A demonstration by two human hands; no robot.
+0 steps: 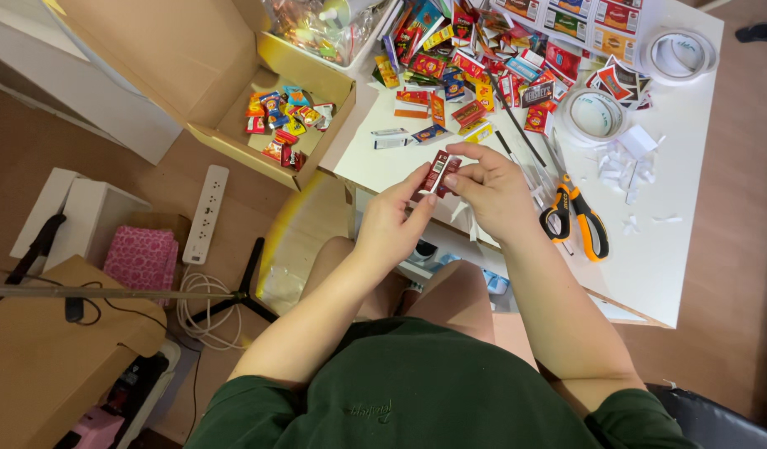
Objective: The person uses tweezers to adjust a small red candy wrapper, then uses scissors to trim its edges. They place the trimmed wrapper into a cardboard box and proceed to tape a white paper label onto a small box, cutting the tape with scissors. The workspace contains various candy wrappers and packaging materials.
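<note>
I had both hands pinching one red box (pixel 440 172): left hand (pixel 389 223), right hand (pixel 489 189), above table (pixel 650 249), scissors (pixel 576 218) beside.

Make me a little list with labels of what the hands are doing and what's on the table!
left hand: pinches the small red paper box
right hand: grips the same box from the other side
scissors: orange and black, lying on the white table
tape rolls: two, white
pile of tiny packets: many colours
cardboard box: open, more packets inside
</note>
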